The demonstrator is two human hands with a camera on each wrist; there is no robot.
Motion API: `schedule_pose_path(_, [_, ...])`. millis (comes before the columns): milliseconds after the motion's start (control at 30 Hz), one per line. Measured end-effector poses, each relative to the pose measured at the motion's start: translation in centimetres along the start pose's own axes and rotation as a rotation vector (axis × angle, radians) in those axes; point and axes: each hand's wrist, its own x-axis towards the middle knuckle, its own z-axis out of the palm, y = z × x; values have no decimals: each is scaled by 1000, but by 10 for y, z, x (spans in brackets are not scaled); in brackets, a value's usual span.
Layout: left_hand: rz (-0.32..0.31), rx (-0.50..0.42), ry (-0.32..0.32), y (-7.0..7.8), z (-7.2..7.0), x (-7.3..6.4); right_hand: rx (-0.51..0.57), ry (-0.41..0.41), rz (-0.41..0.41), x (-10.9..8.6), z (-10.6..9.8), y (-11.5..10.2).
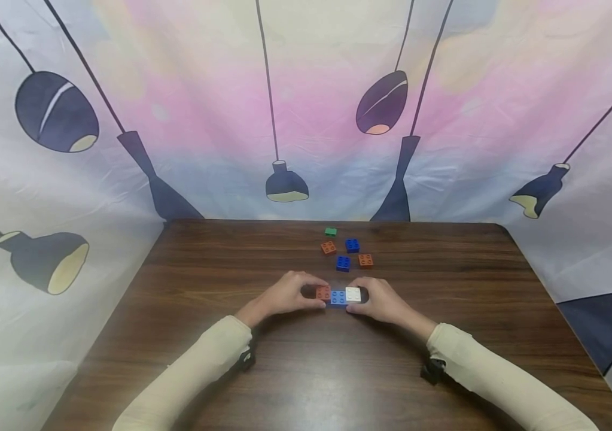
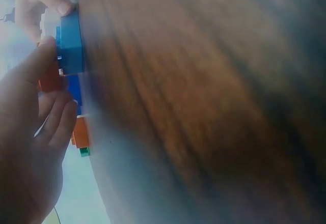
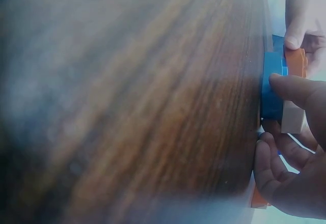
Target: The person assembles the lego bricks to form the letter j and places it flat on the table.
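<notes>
A light blue building brick (image 1: 338, 297) lies on the table in front of me, its studs showing in the middle. On its left end sits an orange-red brick (image 1: 323, 293), on its right end a white brick (image 1: 353, 294). My left hand (image 1: 296, 292) pinches the orange-red brick between thumb and fingers. From the right, my right hand (image 1: 381, 299) grips the light blue brick at the white end; in the right wrist view its thumb presses the blue side (image 3: 272, 99). The fingers' contact on the far side is partly hidden.
Behind the hands lie loose bricks: two dark blue bricks (image 1: 343, 263), two orange bricks (image 1: 365, 260) and a small green brick (image 1: 330, 231). The brown wooden table (image 1: 219, 257) ends at a cloth backdrop (image 1: 316, 108) printed with lamps.
</notes>
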Motion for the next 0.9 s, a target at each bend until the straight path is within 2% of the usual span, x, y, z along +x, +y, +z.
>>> schedule_pose_path(567, [-11, 65, -9, 6, -3, 4, -10, -4, 16, 0, 1, -1])
schedule_pose_path(900, [5, 63, -2, 7, -3, 5, -11, -6, -1, 0, 1, 0])
